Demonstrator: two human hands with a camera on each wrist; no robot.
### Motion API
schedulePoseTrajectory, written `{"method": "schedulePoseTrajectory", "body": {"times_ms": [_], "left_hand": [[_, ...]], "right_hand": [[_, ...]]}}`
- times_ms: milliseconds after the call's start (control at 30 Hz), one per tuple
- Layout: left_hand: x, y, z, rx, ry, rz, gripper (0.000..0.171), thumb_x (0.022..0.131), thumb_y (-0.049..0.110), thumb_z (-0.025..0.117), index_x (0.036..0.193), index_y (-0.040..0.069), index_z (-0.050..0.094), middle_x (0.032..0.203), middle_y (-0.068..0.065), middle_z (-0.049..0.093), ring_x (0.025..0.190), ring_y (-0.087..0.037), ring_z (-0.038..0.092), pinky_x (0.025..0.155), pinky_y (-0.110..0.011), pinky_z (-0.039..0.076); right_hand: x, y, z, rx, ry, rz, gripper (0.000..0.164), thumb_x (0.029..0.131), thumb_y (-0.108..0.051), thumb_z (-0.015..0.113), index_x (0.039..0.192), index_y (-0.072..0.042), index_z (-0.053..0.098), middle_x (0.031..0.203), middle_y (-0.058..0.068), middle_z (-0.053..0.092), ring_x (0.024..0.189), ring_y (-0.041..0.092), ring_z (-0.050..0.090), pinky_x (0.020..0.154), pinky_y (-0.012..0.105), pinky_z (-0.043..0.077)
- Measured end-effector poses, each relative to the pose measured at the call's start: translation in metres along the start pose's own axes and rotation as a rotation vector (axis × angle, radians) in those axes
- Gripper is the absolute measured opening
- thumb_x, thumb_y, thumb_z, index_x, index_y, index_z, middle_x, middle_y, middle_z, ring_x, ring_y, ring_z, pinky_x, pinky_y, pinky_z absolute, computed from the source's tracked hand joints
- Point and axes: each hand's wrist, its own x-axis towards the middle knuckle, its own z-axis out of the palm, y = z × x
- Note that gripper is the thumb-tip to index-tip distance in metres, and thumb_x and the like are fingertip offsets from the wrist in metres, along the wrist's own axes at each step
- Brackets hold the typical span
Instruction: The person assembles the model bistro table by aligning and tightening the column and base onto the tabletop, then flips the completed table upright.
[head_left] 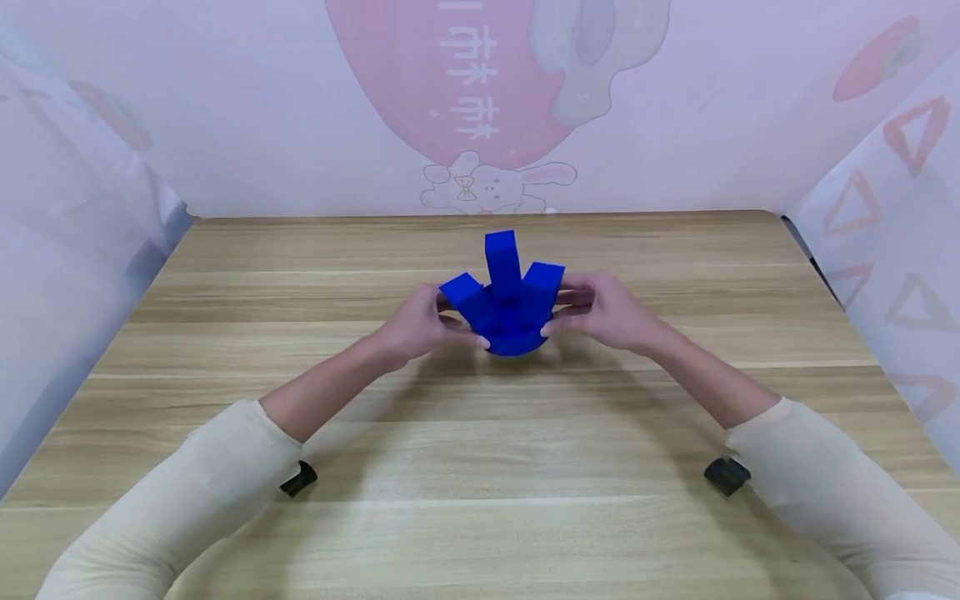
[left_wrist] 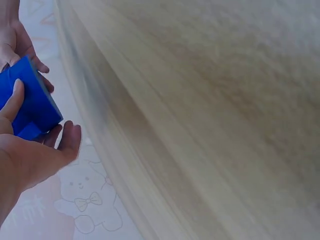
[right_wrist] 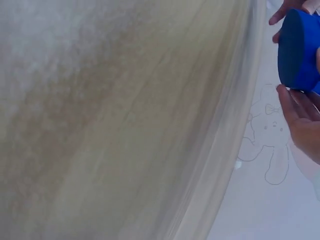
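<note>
A bright blue object (head_left: pixel 510 321) with a round base and three square-ended blocks fanning upward is in front of me in the head view. My left hand (head_left: pixel 423 325) grips its left side, thumb on the near rim of the base and fingers behind. On the right side my right hand (head_left: pixel 611 312) holds it the same way, its thumb tip also at the near rim. The right wrist view shows the flat, dark underside of the base (right_wrist: pixel 291 50), raised off the table. The fingers behind the object are partly hidden.
The wood-grain table (head_left: pixel 480 517) spreads beneath both arms. A pale printed backdrop (head_left: pixel 262 108) with a rabbit drawing rises at its far edge, and white sheets stand on both sides. Small black devices (head_left: pixel 727 476) show beside both cream sleeves (head_left: pixel 817 483).
</note>
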Motion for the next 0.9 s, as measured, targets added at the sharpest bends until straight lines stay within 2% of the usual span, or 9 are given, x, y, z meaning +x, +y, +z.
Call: {"method": "schedulePoseTrajectory", "body": {"times_ms": [100,233,367,500,733,900], "left_hand": [[-0.002,0.003,-0.002,-0.07,0.039,0.003,0.052,0.086,-0.003,0.082,0.134,-0.004,0.062,0.129,-0.021,0.069,0.115,-0.037,0.068,0.097,-0.04,0.058],[-0.003,0.01,-0.002,-0.129,0.103,0.036,0.053,0.091,0.002,0.078,0.141,-0.002,0.059,0.134,-0.02,0.066,0.123,-0.034,0.065,0.102,-0.039,0.055],[-0.004,0.015,0.0,-0.161,0.169,0.081,0.047,0.093,0.003,0.076,0.138,-0.002,0.063,0.129,-0.021,0.069,0.12,-0.032,0.067,0.102,-0.036,0.055],[-0.004,0.018,0.004,-0.167,0.206,0.112,0.044,0.095,0.004,0.074,0.137,-0.003,0.063,0.128,-0.021,0.07,0.118,-0.031,0.068,0.1,-0.033,0.055],[-0.004,0.025,0.011,-0.235,0.296,0.131,0.045,0.098,0.009,0.072,0.141,-0.002,0.061,0.131,-0.019,0.069,0.119,-0.029,0.069,0.102,-0.034,0.054],[-0.005,0.026,0.011,-0.217,0.284,0.141,0.048,0.095,0.007,0.075,0.142,0.0,0.062,0.132,-0.018,0.069,0.116,-0.029,0.071,0.098,-0.033,0.056]], "right_hand": [[-0.003,-0.004,0.001,0.061,0.053,-0.009,0.053,0.091,0.001,0.077,0.141,0.007,0.059,0.136,0.023,0.065,0.124,0.04,0.065,0.101,0.044,0.054],[-0.005,-0.009,0.003,0.124,0.11,-0.004,0.052,0.095,-0.001,0.073,0.144,0.006,0.056,0.138,0.023,0.064,0.124,0.037,0.065,0.099,0.035,0.056],[-0.007,-0.013,0.007,0.176,0.138,-0.01,0.055,0.095,0.001,0.072,0.147,0.006,0.053,0.139,0.023,0.063,0.126,0.036,0.064,0.099,0.03,0.055],[-0.008,-0.017,0.01,0.236,0.176,-0.005,0.056,0.096,0.002,0.071,0.147,0.006,0.051,0.139,0.024,0.062,0.126,0.035,0.064,0.099,0.029,0.055],[-0.009,-0.025,0.017,0.278,0.262,0.03,0.051,0.1,-0.008,0.069,0.147,0.005,0.053,0.138,0.022,0.064,0.119,0.03,0.068,0.099,0.033,0.055],[-0.009,-0.028,0.018,0.302,0.278,0.018,0.046,0.102,-0.009,0.066,0.145,0.005,0.055,0.133,0.024,0.066,0.109,0.018,0.073,0.098,0.036,0.056]]}}
